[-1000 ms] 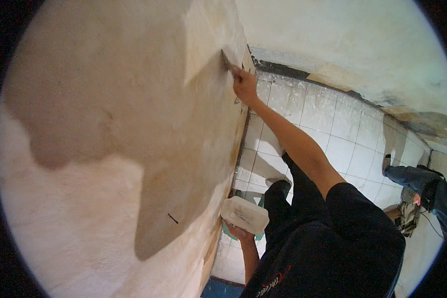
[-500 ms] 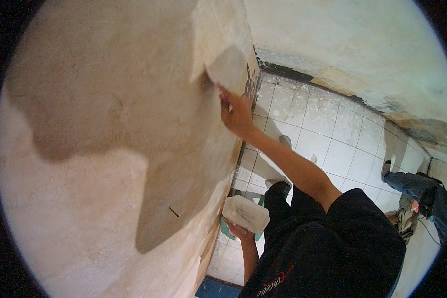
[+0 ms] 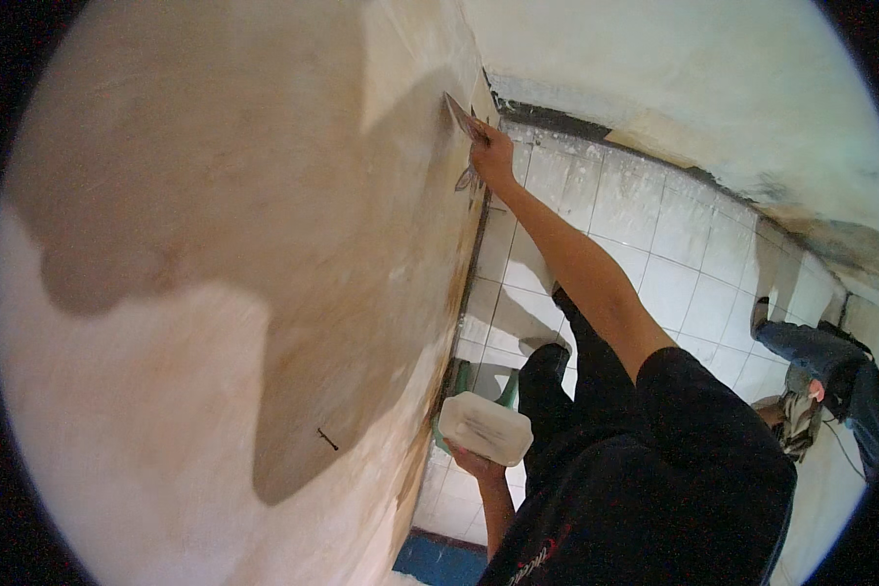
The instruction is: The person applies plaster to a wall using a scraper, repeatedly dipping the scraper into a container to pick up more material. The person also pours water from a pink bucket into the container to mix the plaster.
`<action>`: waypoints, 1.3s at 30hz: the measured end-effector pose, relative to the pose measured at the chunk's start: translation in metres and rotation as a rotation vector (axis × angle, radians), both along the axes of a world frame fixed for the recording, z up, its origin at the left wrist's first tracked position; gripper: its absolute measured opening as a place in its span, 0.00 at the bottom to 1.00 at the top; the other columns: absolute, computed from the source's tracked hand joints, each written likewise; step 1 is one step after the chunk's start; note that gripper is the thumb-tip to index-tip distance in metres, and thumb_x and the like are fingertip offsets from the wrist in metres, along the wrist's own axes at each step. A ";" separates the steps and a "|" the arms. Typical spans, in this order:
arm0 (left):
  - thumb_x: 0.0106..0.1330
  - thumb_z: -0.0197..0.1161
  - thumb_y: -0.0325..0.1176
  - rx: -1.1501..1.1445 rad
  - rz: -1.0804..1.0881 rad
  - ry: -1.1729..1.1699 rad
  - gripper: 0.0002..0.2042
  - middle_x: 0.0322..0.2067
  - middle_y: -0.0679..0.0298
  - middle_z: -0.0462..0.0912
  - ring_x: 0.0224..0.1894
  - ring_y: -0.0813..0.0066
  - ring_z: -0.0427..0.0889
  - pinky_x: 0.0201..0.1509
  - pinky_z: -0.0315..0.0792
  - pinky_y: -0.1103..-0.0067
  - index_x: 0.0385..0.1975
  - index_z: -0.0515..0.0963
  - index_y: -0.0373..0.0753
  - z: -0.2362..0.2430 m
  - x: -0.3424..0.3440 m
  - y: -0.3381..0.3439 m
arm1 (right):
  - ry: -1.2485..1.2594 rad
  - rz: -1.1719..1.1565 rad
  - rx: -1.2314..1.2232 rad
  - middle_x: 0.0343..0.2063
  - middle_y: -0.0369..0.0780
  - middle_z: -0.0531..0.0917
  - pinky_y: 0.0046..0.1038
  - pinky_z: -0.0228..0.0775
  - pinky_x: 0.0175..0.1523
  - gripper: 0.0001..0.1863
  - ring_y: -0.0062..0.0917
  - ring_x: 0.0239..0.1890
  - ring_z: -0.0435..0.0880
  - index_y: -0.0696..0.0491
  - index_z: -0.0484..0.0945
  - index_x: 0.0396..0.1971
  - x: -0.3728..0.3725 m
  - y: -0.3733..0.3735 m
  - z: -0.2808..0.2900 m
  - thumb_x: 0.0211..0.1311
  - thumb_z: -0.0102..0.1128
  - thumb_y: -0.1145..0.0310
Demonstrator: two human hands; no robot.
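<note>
My right hand [image 3: 493,156] is closed round the handle of a putty knife [image 3: 462,119], its wide blade at the wall [image 3: 342,234] close to the corner. My right arm is stretched out toward the upper left. Lower down, my left hand [image 3: 477,463] supports a whitish plastic tub [image 3: 486,430] from its near side and underneath. Greyish smears show inside the tub; I cannot tell how much it contains. Most of the left fingers are hidden beneath it.
A nail [image 3: 328,439] sticks out of the wall. White floor tiles [image 3: 615,225] lie below, with a green object [image 3: 508,391] partly behind the tub. At the right is another person [image 3: 811,352] in jeans, near a cable [image 3: 843,449]. A second wall [image 3: 674,68] rises at the top.
My right hand has moved up and to the right along the wall with the putty knife, nearer the corner. The tub in my left hand has shifted slightly downward in view.
</note>
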State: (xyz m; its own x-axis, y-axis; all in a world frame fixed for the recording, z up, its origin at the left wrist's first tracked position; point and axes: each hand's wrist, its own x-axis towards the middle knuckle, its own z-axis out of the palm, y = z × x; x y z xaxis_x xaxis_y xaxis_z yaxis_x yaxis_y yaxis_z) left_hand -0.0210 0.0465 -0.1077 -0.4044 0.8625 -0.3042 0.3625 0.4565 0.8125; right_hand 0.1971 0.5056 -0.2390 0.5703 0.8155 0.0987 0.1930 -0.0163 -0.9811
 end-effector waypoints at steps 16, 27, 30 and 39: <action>0.68 0.42 0.60 0.002 0.616 -1.073 0.31 0.63 0.57 0.64 0.63 0.53 0.65 0.67 0.58 0.56 0.65 0.61 0.46 -0.025 0.007 0.020 | 0.205 0.012 -0.140 0.35 0.44 0.86 0.28 0.72 0.40 0.13 0.25 0.34 0.82 0.61 0.80 0.43 0.015 -0.032 -0.045 0.62 0.54 0.72; 0.67 0.43 0.61 -0.032 0.717 -1.074 0.31 0.61 0.60 0.67 0.62 0.57 0.67 0.66 0.61 0.56 0.63 0.63 0.48 -0.013 0.021 0.032 | 0.241 0.331 -0.119 0.32 0.41 0.86 0.24 0.71 0.41 0.13 0.21 0.34 0.81 0.60 0.79 0.46 -0.062 -0.125 -0.027 0.64 0.51 0.74; 0.72 0.45 0.51 -0.060 0.539 -0.832 0.26 0.60 0.56 0.67 0.59 0.57 0.70 0.61 0.67 0.57 0.64 0.60 0.46 -0.007 0.032 0.055 | 0.015 -0.030 -0.210 0.29 0.43 0.85 0.26 0.71 0.37 0.14 0.21 0.30 0.80 0.59 0.79 0.46 -0.011 -0.034 -0.054 0.62 0.51 0.75; 0.69 0.49 0.52 0.051 0.562 -0.898 0.26 0.57 0.57 0.69 0.55 0.57 0.73 0.57 0.72 0.58 0.63 0.62 0.46 -0.014 0.031 0.044 | 0.014 0.282 0.113 0.25 0.51 0.80 0.31 0.68 0.31 0.16 0.28 0.25 0.79 0.54 0.76 0.51 -0.082 -0.120 0.001 0.65 0.53 0.69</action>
State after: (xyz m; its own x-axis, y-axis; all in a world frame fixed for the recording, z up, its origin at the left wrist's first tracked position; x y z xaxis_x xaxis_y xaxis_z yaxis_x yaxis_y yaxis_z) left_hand 0.0099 0.0906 -0.1220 -0.3940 0.6418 -0.6580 -0.6332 0.3293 0.7004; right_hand 0.1147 0.3860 -0.2381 0.3248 0.9262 0.1913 0.1609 0.1452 -0.9762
